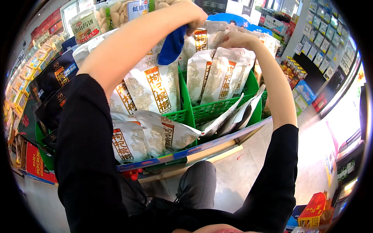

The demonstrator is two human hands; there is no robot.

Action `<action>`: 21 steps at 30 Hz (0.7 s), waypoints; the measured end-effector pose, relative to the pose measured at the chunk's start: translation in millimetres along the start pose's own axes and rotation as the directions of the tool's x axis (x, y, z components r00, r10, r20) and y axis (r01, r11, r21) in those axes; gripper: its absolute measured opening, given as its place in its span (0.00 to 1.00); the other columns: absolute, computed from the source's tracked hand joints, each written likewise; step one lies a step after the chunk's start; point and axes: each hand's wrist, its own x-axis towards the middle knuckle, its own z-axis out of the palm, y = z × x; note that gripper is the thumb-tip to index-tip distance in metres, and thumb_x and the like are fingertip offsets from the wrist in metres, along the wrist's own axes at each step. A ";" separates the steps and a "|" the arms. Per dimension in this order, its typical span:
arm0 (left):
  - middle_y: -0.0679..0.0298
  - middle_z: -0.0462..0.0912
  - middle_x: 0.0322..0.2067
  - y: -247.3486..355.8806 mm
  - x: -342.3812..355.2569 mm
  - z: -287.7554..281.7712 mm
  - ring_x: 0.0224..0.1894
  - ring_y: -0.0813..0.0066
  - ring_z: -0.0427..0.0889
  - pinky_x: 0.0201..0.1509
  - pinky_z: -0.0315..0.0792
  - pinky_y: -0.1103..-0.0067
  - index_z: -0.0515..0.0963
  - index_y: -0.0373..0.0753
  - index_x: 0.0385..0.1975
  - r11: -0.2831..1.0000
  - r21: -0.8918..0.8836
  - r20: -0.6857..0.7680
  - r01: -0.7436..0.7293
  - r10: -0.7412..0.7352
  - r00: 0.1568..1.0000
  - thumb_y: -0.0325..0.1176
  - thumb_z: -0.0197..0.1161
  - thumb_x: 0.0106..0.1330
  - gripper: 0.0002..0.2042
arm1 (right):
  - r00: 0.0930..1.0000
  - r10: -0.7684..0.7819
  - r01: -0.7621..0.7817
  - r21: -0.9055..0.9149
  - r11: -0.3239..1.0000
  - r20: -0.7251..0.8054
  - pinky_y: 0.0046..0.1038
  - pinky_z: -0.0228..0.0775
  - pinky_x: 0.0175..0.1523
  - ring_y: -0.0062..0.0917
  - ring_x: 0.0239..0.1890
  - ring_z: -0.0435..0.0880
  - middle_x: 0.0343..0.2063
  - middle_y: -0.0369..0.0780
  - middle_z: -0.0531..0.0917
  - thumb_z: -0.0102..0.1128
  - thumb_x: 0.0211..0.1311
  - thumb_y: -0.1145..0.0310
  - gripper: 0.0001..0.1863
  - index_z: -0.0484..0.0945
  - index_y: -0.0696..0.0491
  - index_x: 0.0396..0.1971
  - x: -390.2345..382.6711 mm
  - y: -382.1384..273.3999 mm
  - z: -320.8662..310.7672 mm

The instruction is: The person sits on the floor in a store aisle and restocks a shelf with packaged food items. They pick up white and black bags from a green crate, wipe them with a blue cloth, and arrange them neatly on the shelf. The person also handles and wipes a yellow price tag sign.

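My left hand [195, 22] reaches to the back of the display, its fingers closed on a blue cloth [173, 46] that hangs over the white pouches. My right hand [237, 39], fingers curled, grips the top of a white pouch [222, 73] in the right part of the display; its fingertips are partly hidden. Another white pouch [157, 83] stands upright in the left compartment, below the cloth. Green plastic baskets [188, 101] hold the pouches in rows. Several more white pouches [130, 139] lean along the front edge.
Dark pouches [52, 83] fill the display's left side. Clear-windowed bags [91, 25] stand behind. My knee [198, 182] is close to the display's front rim [182, 154]. Tiled floor [248, 167] lies at right, with a red and yellow box [314, 207] at the lower right.
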 end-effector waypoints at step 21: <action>0.62 0.83 0.30 -41.6 -26.9 28.5 0.33 0.65 0.83 0.35 0.74 0.71 0.82 0.42 0.29 0.991 -0.103 -0.393 -0.080 0.033 0.919 0.44 0.73 0.42 0.17 | 0.967 -0.060 0.081 0.077 0.994 -0.246 0.27 0.63 0.52 0.23 0.34 0.80 0.27 0.39 0.84 0.64 0.50 0.60 0.13 0.85 0.51 0.33 -13.2 42.8 -3.1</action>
